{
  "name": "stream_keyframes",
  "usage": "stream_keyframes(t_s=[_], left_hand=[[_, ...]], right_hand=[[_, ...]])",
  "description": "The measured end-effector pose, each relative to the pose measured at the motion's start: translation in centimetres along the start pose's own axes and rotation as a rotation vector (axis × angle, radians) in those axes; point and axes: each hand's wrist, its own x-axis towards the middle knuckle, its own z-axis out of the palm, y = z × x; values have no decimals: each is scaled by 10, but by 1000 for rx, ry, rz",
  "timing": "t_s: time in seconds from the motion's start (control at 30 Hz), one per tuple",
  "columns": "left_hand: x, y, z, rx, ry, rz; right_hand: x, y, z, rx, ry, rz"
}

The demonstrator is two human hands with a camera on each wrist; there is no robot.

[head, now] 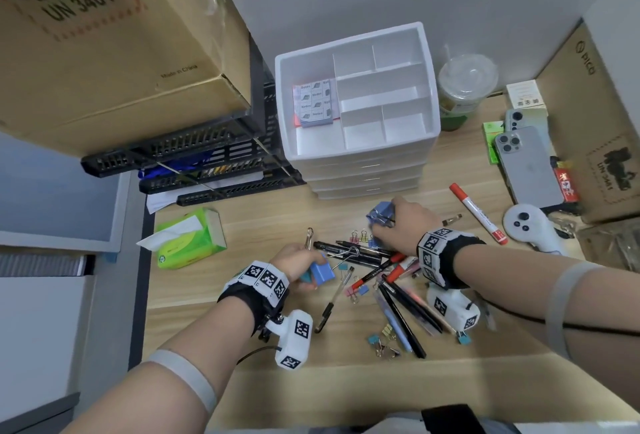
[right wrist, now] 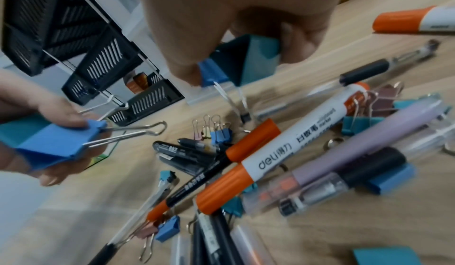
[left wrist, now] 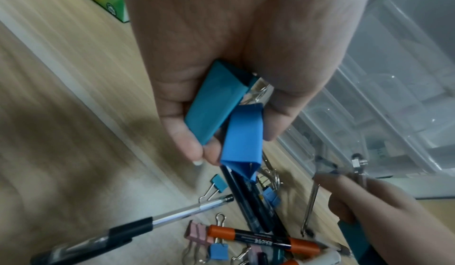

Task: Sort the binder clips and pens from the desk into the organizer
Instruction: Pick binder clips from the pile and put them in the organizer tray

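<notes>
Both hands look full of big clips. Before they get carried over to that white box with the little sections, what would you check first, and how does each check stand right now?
1. Left hand grips its large blue clips: ok, fingers curl round two.
2. Right hand grips its large clips: ok, a blue and a teal one are pinched.
3. Organizer top tray open and in view: ok.
4. Free compartment for clips: ok, the small right sections look bare; the notes pad fills only part of the left section.
5. Held clips clear of the pens below: cannot tell, wire handles hang close to the pile.
</notes>
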Motion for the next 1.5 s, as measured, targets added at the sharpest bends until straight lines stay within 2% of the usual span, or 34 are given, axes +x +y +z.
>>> stream_keyframes(t_s=[0.17, 0.4, 0.5, 0.63, 0.83, 0.97, 1.13, 1.23, 1.4, 1.5], left_hand=[[-3, 9, 2, 64, 12, 73], [-12, 17, 6, 4, -82, 120], [-19, 20, 12, -81, -151, 119], [-24, 18, 17, -201, -179, 141], [-27, 14, 18, -183, -248, 133], [-32, 13, 23, -158, -223, 136], [-37, 11, 28, -76, -153, 135], [-38, 13, 23, -42, -119, 140], [-44, 15, 11, -79, -128, 137], [-50, 15, 5, -166, -142, 137]], right_hand=[[-20, -7, -9, 357, -71, -127], [-36, -19, -10, 612, -223, -133], [-48, -27, -12, 531, -254, -202], [-59, -32, -14, 392, -232, -271], [-69, -35, -21, 247, -140, -357], [-73, -38, -23, 169, -87, -398], [-80, -48, -26, 90, -121, -470], [-77, -45, -25, 123, -122, -430], [-69, -22, -27, 265, -83, -210], [-63, -10, -28, 338, -185, -108]])
